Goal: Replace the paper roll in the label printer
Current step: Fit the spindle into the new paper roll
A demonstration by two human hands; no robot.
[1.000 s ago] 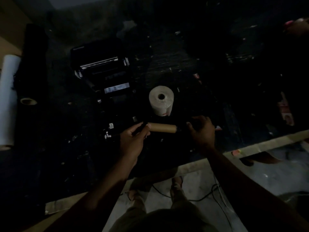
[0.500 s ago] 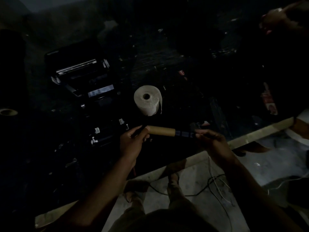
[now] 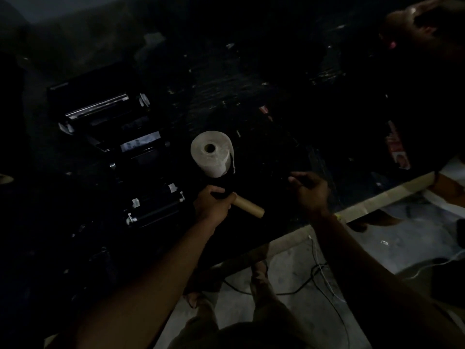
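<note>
Pretty dark shot, but here's the count: 1 open label printer (image 3: 110, 127) on the black table (image 3: 251, 91), 1 full paper roll (image 3: 211, 153) standing on end just right of it, 1 empty cardboard core (image 3: 247, 206), and 2 hands. The left hand (image 3: 212, 206) has its fingers wrapped tight around the core's left end, so the rest of the tube sticks out to the right past the knuckles. The right hand (image 3: 310, 191) is apart from the core, fingers curled around something dark I can't make out.
</note>
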